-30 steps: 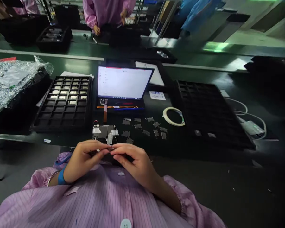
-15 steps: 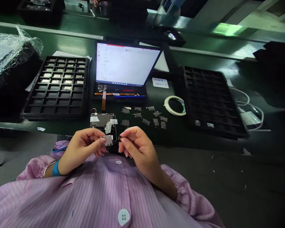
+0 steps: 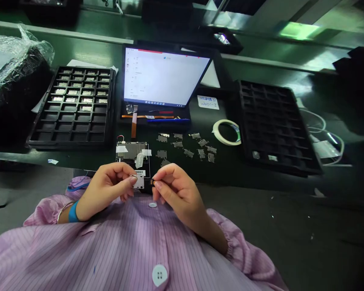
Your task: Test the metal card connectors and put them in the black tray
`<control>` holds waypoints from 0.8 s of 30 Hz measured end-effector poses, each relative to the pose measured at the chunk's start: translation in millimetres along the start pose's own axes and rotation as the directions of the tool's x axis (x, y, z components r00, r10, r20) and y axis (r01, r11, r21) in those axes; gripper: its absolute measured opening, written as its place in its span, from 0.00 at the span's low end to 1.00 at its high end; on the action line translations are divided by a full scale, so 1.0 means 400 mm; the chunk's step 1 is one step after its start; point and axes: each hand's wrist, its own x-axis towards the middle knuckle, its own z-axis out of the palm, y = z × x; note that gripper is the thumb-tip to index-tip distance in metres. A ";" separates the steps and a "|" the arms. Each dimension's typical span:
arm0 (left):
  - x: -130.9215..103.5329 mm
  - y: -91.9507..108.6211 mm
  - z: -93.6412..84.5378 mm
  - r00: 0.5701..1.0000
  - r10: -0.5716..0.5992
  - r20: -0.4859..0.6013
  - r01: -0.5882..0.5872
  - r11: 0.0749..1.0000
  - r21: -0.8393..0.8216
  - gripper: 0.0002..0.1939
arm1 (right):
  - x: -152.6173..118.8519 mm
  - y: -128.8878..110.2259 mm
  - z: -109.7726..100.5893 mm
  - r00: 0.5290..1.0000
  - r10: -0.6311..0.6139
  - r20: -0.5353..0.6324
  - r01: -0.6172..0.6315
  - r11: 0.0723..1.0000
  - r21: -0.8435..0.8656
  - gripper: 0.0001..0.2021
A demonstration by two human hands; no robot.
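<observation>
My left hand (image 3: 112, 186) is closed, its thumb and fingers pinching a small silver metal plate (image 3: 139, 182) with dark holes near its edge. A short gap to the right, my right hand (image 3: 177, 192) pinches a small dark connector-like piece with an orange part (image 3: 152, 182); the fingertips hide most of it. Just beyond the hands lies a circuit board (image 3: 130, 151) with strips of whitish tape on it and a ribbon cable (image 3: 134, 125) at its far side. Several loose thin metal plates (image 3: 188, 153) are scattered on the dark bench to the right of the board.
On the left stands a black compartment tray (image 3: 73, 141) partly filled with metal parts. Behind the board is a lit laptop screen (image 3: 164, 76). A tape roll (image 3: 217, 135), a handwritten label (image 3: 208, 102) and another black tray (image 3: 279, 133) lie to the right. Plastic-wrapped goods (image 3: 15, 72) sit far left.
The camera view has shifted slightly. Both hands have come a little nearer my body relative to the bench, still pinching the same pieces. More of a barcode label shows behind the plate.
</observation>
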 end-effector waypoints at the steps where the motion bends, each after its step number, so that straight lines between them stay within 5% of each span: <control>1: 0.000 0.000 0.000 1.000 -0.004 0.000 0.004 1.000 -0.001 0.10 | -0.001 0.001 0.000 1.000 0.013 -0.002 -0.013 1.000 0.001 0.01; 14: 0.000 0.000 0.006 0.995 -0.067 0.068 0.064 0.997 0.050 0.11 | -0.002 -0.002 -0.001 0.996 0.070 0.058 -0.070 0.998 -0.003 0.05; 21: -0.005 -0.001 0.007 0.994 0.004 0.109 -0.004 1.000 0.006 0.10 | 0.008 0.012 -0.011 0.978 0.122 0.166 -0.134 0.989 0.062 0.19; 24: -0.007 -0.001 0.007 0.996 0.015 0.089 -0.020 0.998 0.052 0.09 | 0.005 0.018 -0.011 0.987 0.102 0.127 -0.100 0.995 -0.023 0.20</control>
